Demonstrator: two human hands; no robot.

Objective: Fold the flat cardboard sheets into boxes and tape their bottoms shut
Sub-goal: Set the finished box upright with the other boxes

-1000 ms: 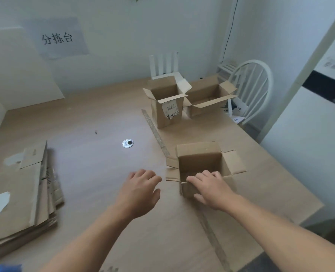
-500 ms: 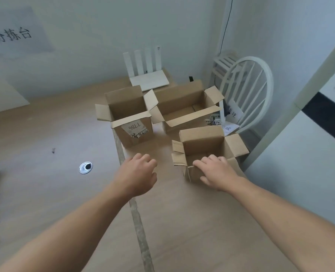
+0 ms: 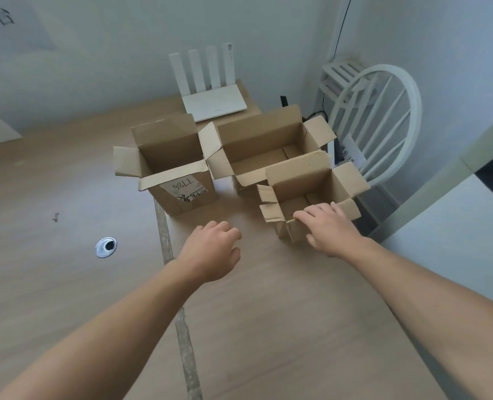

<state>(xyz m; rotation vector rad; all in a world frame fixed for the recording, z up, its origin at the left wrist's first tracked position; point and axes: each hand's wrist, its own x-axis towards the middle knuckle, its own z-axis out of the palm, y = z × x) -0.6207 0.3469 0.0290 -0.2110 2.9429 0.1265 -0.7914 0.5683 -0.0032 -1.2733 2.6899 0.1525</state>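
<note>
Head view: three open-topped cardboard boxes stand upright at the far right of the wooden table [image 3: 66, 298], flaps up or splayed outward. The small box [image 3: 300, 177] stands nearest, close to the table's right edge, with its inner floor partly visible. The right hand [image 3: 330, 230] grips its near wall: the fingers [image 3: 311, 212] lie close together and hook over the near rim into the opening, and the thumb [image 3: 311, 241] sits against the outside of that wall. The left hand [image 3: 213, 251] is over bare table to the left of the small box and apart from it. Its fingers are loosely curled toward the palm and hold nothing; cannot tell whether it touches the tabletop. Behind the small box, with flaps overlapping in the picture, stands the wide box [image 3: 259, 140]. Left of that, just beside it, is the labelled box [image 3: 167, 142], with a white label [image 3: 186, 189] on its near face marked with handwriting. A white router [image 3: 215, 103] with four upright antennas sits on the table's far edge behind the boxes. A white spindle-back chair [image 3: 395, 90] stands off the table's far right corner. A round metal grommet [image 3: 105, 247] is set into the tabletop at left. A pale seam strip [image 3: 183, 327] runs along the table from beneath the labelled box toward the camera. A paper sign [image 3: 11, 24] hangs on the wall at upper left, its writing blurred.
</note>
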